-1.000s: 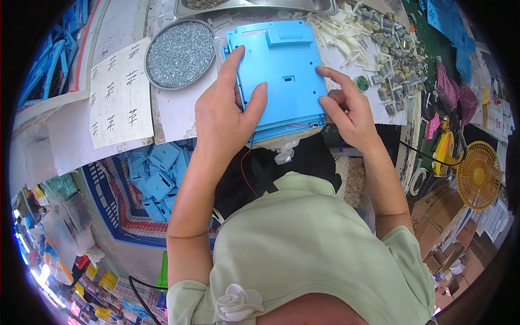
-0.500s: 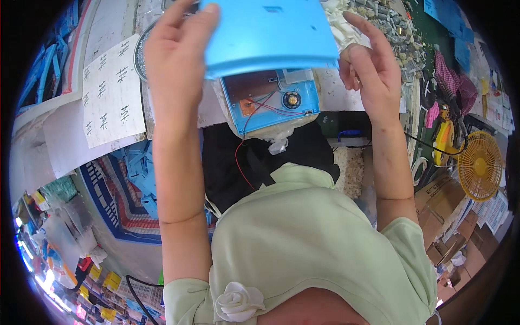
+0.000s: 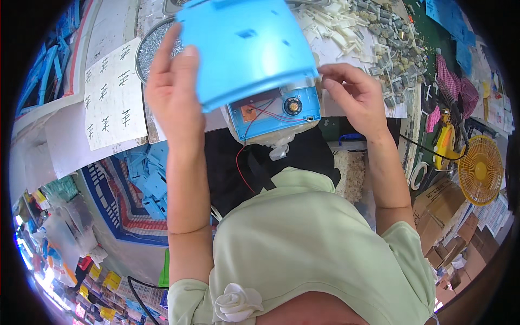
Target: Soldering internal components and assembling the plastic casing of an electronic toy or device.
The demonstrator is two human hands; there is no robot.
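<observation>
Toward eleven o'clock, my left grip (image 3: 176,95) holds the cover (image 3: 244,57), now lifted, partly baring the box (image 3: 271,124); my right grip (image 3: 360,100) I cannot tell.

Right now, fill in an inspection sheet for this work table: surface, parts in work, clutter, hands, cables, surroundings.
Surface: table with a handwritten paper at the left.
Parts in work: blue cover tilted above an open blue case; a round speaker shows inside.
Clutter: loose white plastic parts and grey parts at the right; small metal pieces partly behind the left hand.
Hands: left hand grips the cover; right hand is at its corner, contact unclear.
Cables: red wire hanging below the case; black cable at the right.
Surroundings: yellow fan, cardboard boxes; blue basket holding blue parts.
</observation>
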